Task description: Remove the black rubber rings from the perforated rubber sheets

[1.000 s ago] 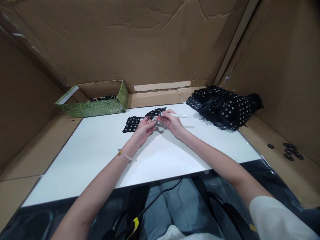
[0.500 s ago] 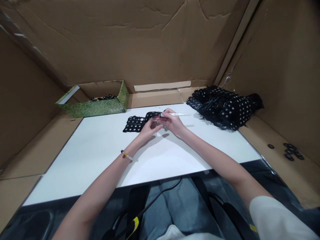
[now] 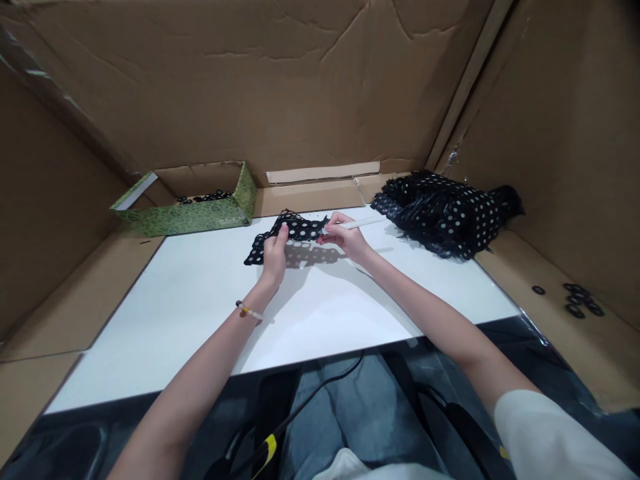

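Observation:
A black sheet with rows of round holes is raised off the white table at its right end, casting a dotted shadow. My left hand grips its middle, thumb on top. The sheet's left part slopes down to the tabletop. In my right hand is a slim white pen-like tool, pointing left. Its tip meets the sheet's right edge; whether those fingers also pinch the sheet, I cannot tell.
A green patterned box with small black rings stands at the back left. A pile of holed black sheets lies back right. Several black rings rest on cardboard at the right. Cardboard walls surround the white table.
My left hand has moved left, away from my right hand, to the sheet's middle. The sheet's right part, folded up before, is now stretched out between both hands.

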The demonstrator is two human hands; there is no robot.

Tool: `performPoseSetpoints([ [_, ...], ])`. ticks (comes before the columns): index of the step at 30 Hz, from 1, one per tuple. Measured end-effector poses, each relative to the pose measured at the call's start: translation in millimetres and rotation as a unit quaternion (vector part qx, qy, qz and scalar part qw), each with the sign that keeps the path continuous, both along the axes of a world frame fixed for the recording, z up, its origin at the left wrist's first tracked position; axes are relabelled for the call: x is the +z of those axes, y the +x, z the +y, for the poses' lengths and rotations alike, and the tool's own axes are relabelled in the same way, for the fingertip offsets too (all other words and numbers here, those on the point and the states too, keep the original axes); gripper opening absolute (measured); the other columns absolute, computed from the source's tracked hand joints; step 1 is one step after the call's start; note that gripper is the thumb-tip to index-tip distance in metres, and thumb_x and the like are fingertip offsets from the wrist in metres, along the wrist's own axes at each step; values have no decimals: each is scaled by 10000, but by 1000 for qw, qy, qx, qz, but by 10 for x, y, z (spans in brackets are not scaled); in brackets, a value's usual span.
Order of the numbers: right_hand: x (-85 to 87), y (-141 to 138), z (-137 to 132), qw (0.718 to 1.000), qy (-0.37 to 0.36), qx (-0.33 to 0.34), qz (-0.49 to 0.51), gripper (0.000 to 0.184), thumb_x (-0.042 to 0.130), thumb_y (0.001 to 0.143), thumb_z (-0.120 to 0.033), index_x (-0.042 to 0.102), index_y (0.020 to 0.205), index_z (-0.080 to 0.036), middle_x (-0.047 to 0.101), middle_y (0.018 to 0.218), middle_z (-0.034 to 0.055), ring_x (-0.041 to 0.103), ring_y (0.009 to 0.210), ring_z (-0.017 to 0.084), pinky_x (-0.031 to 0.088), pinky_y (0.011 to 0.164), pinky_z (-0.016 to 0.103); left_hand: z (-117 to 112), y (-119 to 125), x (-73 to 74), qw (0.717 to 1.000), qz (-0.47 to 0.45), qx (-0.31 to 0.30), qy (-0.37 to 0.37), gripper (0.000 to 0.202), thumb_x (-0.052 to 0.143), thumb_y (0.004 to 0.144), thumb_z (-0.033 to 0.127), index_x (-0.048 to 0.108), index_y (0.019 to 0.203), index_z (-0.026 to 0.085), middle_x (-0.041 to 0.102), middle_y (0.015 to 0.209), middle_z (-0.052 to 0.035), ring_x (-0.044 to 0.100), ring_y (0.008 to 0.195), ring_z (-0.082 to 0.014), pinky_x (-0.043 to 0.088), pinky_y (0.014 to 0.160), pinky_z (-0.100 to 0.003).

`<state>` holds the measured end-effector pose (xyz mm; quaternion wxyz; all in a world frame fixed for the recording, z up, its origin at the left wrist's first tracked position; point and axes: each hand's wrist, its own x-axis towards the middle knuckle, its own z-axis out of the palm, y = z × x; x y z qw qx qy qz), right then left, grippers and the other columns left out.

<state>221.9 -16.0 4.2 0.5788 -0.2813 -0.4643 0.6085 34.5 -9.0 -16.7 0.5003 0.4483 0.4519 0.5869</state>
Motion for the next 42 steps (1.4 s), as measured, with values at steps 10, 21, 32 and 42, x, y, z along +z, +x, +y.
performPoseSetpoints([
  [10, -102, -98, -1, 995, -82, -51, 29, 372, 776, 675, -406, 453, 722, -227, 662, 696, -52, 700, 699, 150, 569, 709, 290, -35, 124, 15, 998, -47, 26, 16, 308, 841, 631, 394, 680, 663, 134, 686, 672, -43, 639, 659, -154, 509, 678, -261],
  [21, -171, -207, -53, 993, 3, -87, -82, 322, 771, 689, -440, 546, 702, -210, 595, 655, -54, 606, 651, 119, 563, 713, 287, -107, 178, -14, 999, -33, 30, 1, 294, 873, 595, 348, 700, 665, 121, 712, 690, -58, 650, 626, -158, 524, 660, -276],
  [32, -195, -213, -62, 989, 6, -109, -100, 296, 707, 720, -431, 491, 695, -231, 527, 597, -69, 572, 618, 128, 560, 656, 293, -129, 178, 21, 997, -76, 1, -33, 311, 916, 538, 279, 715, 702, 108, 719, 717, -56, 671, 679, -165, 548, 756, -319],
  [42, -226, -246, -143, 950, 70, -179, -246, 180, 603, 819, -351, 500, 731, -232, 557, 666, -44, 558, 663, 141, 416, 611, 246, -140, 158, 9, 986, -122, -67, -89, 207, 859, 640, 192, 662, 652, 130, 679, 671, -38, 640, 661, -139, 516, 714, -277],
])
